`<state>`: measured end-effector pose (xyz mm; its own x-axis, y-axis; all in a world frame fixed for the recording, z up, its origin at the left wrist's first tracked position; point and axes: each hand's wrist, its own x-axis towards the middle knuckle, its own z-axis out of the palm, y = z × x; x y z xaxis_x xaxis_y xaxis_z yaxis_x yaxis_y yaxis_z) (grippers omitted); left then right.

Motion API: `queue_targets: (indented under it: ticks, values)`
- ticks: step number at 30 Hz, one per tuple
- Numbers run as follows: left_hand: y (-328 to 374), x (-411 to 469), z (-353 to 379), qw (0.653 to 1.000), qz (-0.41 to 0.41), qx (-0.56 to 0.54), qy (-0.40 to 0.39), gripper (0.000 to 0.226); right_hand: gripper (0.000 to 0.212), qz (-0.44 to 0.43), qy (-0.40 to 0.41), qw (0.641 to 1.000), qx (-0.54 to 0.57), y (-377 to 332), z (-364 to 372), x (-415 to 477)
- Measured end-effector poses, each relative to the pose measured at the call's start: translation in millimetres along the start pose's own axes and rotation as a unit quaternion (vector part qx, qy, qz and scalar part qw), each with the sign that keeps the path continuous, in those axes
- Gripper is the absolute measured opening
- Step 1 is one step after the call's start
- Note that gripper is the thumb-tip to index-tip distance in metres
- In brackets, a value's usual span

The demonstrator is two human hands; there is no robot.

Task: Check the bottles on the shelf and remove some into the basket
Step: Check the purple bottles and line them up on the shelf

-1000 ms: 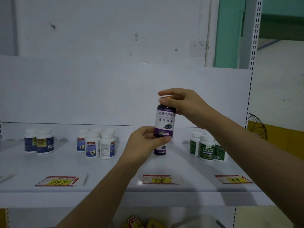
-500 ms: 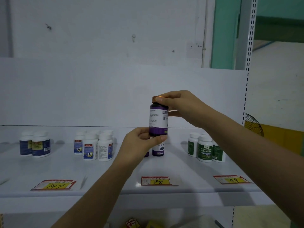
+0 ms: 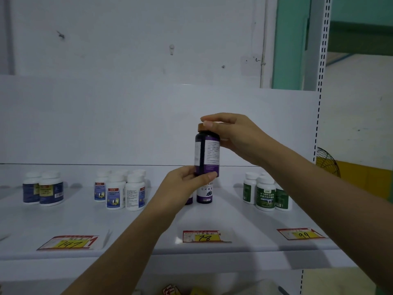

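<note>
A dark purple bottle (image 3: 207,152) with a brown cap is held upright above the white shelf (image 3: 234,218), its small-print label side toward me. My left hand (image 3: 185,184) grips its base from below. My right hand (image 3: 234,135) pinches its cap from the right. On the shelf behind my left hand stand two more purple bottles (image 3: 204,193), partly hidden. No basket can be made out.
Groups of white-capped bottles stand on the shelf: dark blue-labelled ones (image 3: 43,189) at left, blue-and-white ones (image 3: 122,190) left of centre, green ones (image 3: 265,193) at right. Price tags 147 (image 3: 69,242), 78 (image 3: 205,236) and 99 (image 3: 301,233) lie along the front edge. A perforated upright (image 3: 319,86) bounds the right side.
The held bottle has been turned about its upright axis: a second ago its front label faced me, now the small-print side does. Both hands have kept their hold.
</note>
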<state>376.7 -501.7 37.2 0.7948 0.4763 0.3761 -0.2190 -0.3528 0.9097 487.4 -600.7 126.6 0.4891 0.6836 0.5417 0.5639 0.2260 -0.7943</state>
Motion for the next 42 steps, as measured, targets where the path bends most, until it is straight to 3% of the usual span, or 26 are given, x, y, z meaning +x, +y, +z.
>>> queue_targets:
  ticks: [4, 7, 10, 13, 19, 24, 33, 39, 42]
  values:
    - [-2.1, 0.3, 1.8, 0.999, 0.004, -0.020, 0.048, 0.050, 0.037, 0.040, -0.046, 0.998, -0.031, 0.2, 1.3, -1.4]
    - [-2.6, 0.9, 4.8, 0.996, 0.002, -0.019, 0.084, 0.055, 0.042, 0.030, -0.004, 0.997, -0.078, 0.3, 7.6, 0.5]
    - [-1.8, -0.5, 3.5, 0.999, -0.008, -0.010, 0.041, 0.063, 0.034, 0.022, 0.021, 0.999, -0.034, 1.9, 6.4, 0.1]
    - [-0.2, -0.8, 2.0, 1.000, -0.016, 0.006, -0.007, 0.060, 0.030, 0.027, -0.008, 0.999, 0.039, 6.5, 4.3, -1.8]
    - [0.3, -1.1, 0.1, 0.998, -0.027, -0.048, -0.009, 0.051, 0.028, 0.014, -0.052, 0.997, 0.052, 5.0, 1.2, -5.3]
    - [1.6, -0.8, 2.5, 0.996, 0.004, -0.056, 0.064, 0.049, 0.045, 0.025, -0.025, 0.998, -0.048, 6.3, 8.2, -5.8]
    - [-0.3, -3.0, 3.3, 0.991, 0.019, 0.029, 0.131, 0.049, 0.036, 0.036, 0.006, 0.999, -0.038, 5.9, 18.6, -4.0]
    - [0.6, -6.4, -9.4, 0.999, -0.014, 0.026, 0.016, 0.052, 0.040, 0.024, 0.004, 1.000, 0.003, 10.5, 16.2, -4.2]
    - [-2.1, -4.5, -7.6, 0.999, 0.006, 0.022, 0.039, 0.051, 0.037, 0.020, -0.036, 0.999, 0.032, 12.8, 18.1, -9.5]
